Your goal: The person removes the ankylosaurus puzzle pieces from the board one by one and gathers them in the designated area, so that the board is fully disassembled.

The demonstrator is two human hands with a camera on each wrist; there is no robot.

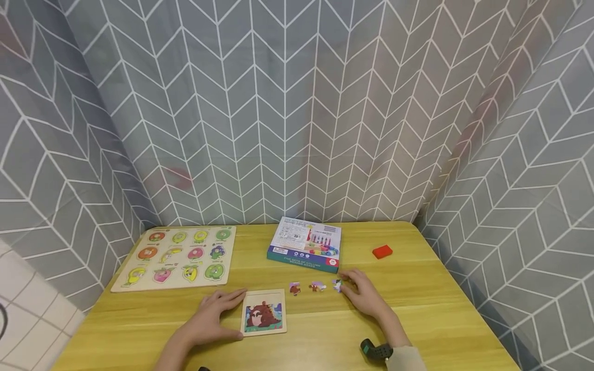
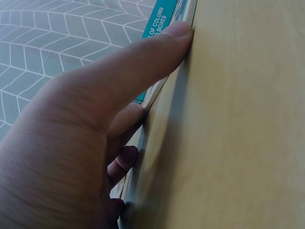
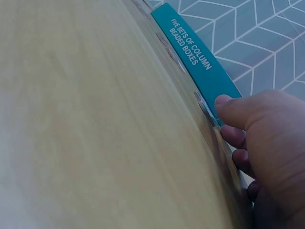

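While one board with twelve fruit and vegetable pictures lies far left on the surface, the left hand reaches in beside it, palm side toward one puzzle tray. Its grip is spread wide, thumb and forefinger extended and touching the tray's near-left and far-left corners. The tray is nearly square, with little long axis; its brown-animal picture has the green ground toward the person. Right of it, three loose pieces form a left-to-right row, one box behind them. The right hand points inward, fingers bent, at the rightmost piece; whether its slightly parted grip pinches that piece, one cannot tell. One red block lies farthest right.
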